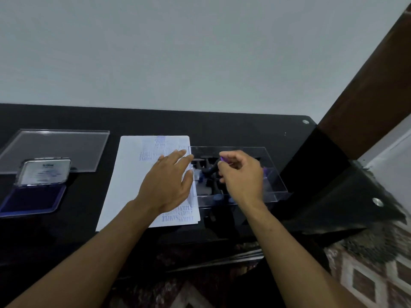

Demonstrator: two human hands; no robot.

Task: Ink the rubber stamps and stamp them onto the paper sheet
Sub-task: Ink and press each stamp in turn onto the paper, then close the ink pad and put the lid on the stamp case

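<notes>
Smearing threatens if the flat, spread left hand [169,181] drags over the stamped paper sheet [133,181] while the right hand [241,172] pinches a purple-tipped stamp [223,159] above the clear box [273,183].

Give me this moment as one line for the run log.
left hand: flat on paper | right hand: pinching purple stamp over clear box | ink pad: open

Left hand [169,182], fingers extended, resting flat on the stamped paper sheet [133,181] at frame centre; right hand [241,174] pinching a purple-tipped stamp [223,160] over the clear plastic box [270,174]; open ink pad [33,200] lower left.
</notes>
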